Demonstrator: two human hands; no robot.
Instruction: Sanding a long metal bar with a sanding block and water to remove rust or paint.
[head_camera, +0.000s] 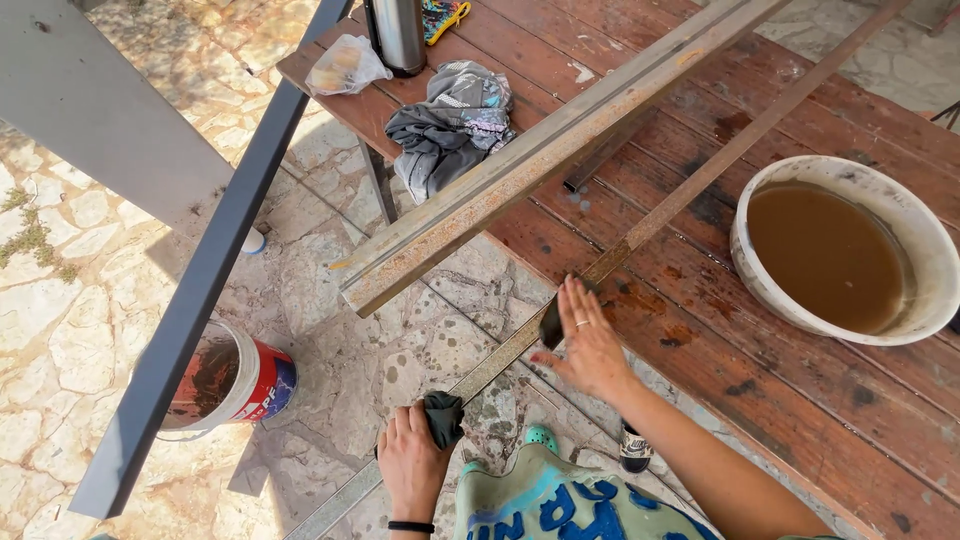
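**Both hands on a rusty metal strip at the table's edge**

Head view: your left hand (412, 462) is closed around a dark rag (442, 417), pressed against the long, thin metal strip (640, 232) where it hangs out past the table. Your right hand (588, 343) is spread nearly flat, fingers straight, resting on the same strip at the table's edge; a small dark pad (551, 325) shows under its fingers, though you cannot tell how firmly it is held. The strip is narrow, flat and rust-brown, running diagonally from lower left up across the boards.

A broader steel angle bar (520, 170), pale with rust speckles, lies parallel above it, its end jutting over the edge. The wooden table (800, 400) is made of worn reddish planks, stained and scratched. A round white basin (846, 250) of brown liquid sits to your right, well apart from your hands. At the far corner lie a crumpled grey cloth (450, 125), a plastic bag (345, 65) and a metal flask (398, 35).

Below, a grey painted beam (200, 290) slants across irregular stone paving, with a rusty-lined bucket (230, 380) beside it. Open floor lies between the bucket and your left hand.
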